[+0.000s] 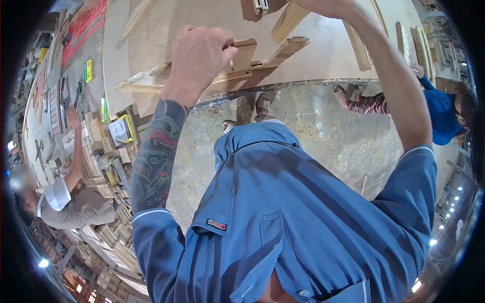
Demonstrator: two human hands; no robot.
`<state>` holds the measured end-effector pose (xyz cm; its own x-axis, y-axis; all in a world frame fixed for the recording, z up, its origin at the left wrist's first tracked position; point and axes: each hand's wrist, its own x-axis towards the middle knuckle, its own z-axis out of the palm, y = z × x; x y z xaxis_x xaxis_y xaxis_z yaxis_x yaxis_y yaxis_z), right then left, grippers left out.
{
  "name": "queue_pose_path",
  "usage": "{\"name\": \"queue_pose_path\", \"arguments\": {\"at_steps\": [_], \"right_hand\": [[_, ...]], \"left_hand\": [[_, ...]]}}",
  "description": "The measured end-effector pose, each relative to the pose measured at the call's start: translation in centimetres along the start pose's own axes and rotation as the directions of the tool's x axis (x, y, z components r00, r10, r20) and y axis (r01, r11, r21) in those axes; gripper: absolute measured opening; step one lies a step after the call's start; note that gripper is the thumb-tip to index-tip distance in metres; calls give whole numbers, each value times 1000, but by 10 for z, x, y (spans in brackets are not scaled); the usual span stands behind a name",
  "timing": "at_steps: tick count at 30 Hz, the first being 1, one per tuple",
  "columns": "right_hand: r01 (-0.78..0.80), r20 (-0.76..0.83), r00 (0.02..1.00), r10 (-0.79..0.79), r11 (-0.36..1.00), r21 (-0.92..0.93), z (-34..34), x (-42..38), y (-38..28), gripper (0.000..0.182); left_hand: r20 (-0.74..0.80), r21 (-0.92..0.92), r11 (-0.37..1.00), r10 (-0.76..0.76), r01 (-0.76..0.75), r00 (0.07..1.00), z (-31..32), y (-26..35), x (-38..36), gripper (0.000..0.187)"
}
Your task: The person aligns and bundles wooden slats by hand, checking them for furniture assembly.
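My left hand (199,58) is closed in a pinch over the wooden pieces on the worktable (166,30). A small, thin, pale piece (232,64) shows just below its thumb; I cannot tell what it is. Close by lie a short wooden block (246,43) and a slotted wooden strip (288,49), with a long wooden rail (230,77) along the near edge. At the top edge of the view is my right hand (328,7), its fingertips cut off. A pale wooden bar (289,22) ends right beneath it, beside a small metal fitting (261,7).
Another wooden bar (357,46) lies to the right. A person in a blue top (439,116) stands at the far right. On the left, a person in a beige shirt (81,202) reaches toward tools beside stacked wood strips (98,134). Red sheeting (83,30) covers the upper left.
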<state>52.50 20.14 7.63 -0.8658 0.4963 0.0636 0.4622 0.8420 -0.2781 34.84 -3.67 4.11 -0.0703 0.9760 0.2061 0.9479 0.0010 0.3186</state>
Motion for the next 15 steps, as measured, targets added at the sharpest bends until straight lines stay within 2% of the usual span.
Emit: {"name": "queue_pose_path", "arguments": {"at_steps": [1,2,3,4,5,7,8,9,11,12,13,14,15], "right_hand": [[4,1,1000,-4,1000,-6,0,-4,4,31],[-210,188,965,180,965,155,0,-7,6,32],[-434,393,864,314,860,267,1,-10,9,34],[-496,479,827,294,782,377,3,-15,12,36],[-491,479,829,289,785,378,5,-18,11,36],[-515,638,762,111,701,494,11,-25,13,38],[-419,597,802,22,733,536,21,-24,17,38],[-415,597,802,16,734,538,25,-20,23,38],[-285,585,810,-35,849,445,32,-15,25,36],[-283,584,811,-39,847,450,33,-16,22,36],[-87,436,898,-56,950,301,33,-17,18,34],[84,283,953,-110,991,103,32,-18,12,33],[80,281,954,-106,991,104,31,-18,6,33]], "left_hand": [[-12,-3,1000,10,-10,1000,1,0,-1,17],[-24,-3,1000,15,-15,1000,2,-1,-3,17],[-27,0,1000,8,-8,1000,4,-3,-4,17],[-35,-1,1000,1,-1,999,6,-4,-4,18],[-45,-1,1000,-4,4,999,7,-5,-4,18],[-23,-2,1000,-12,12,1000,5,-3,-2,18],[2,-5,1000,-17,17,1000,4,-3,-2,18],[2,-1,1000,-22,22,1000,4,-3,-1,18],[1,7,1000,-11,11,1000,3,-3,-3,19],[4,12,1000,-12,12,1000,3,-3,-3,19],[12,35,999,-9,8,1000,2,-2,-2,19],[19,56,998,-5,4,1000,1,-1,-2,19],[22,57,998,-1,0,1000,1,-1,-2,19]]}}
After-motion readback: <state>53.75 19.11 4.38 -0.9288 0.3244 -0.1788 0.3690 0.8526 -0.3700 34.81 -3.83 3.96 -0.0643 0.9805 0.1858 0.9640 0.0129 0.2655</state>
